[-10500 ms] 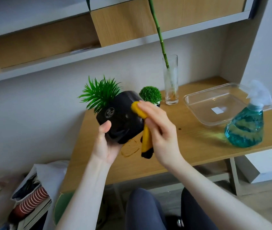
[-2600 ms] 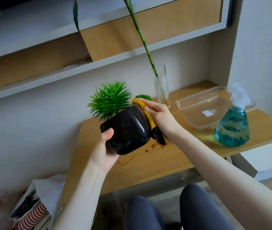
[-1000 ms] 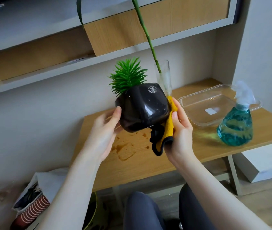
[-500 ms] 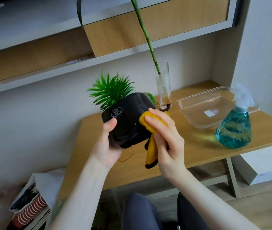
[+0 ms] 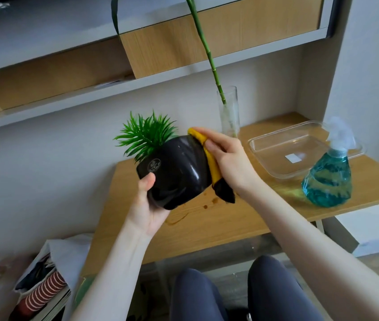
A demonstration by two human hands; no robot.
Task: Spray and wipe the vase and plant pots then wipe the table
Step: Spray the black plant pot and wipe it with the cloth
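Note:
My left hand (image 5: 146, 205) grips a glossy black plant pot (image 5: 177, 172) from below, tilted left, with spiky green leaves (image 5: 145, 135) at its top. My right hand (image 5: 228, 158) presses a yellow and black cloth (image 5: 213, 163) against the pot's right side. Both are held in the air above the wooden table (image 5: 218, 218). A tall glass vase (image 5: 229, 112) with a green stalk stands at the back of the table. The blue spray bottle (image 5: 328, 174) stands at the right. The second small pot is hidden behind my hands.
A clear plastic tray (image 5: 283, 147) lies at the back right, beside the spray bottle. Brown wet stains (image 5: 184, 216) mark the table under the pot. Shelves (image 5: 137, 84) hang above. A bag with striped cups (image 5: 42, 295) sits on the floor at the left.
The cloth has slid from the pot's front face to its upper right side. The pot has shifted slightly right and rolled in my left hand.

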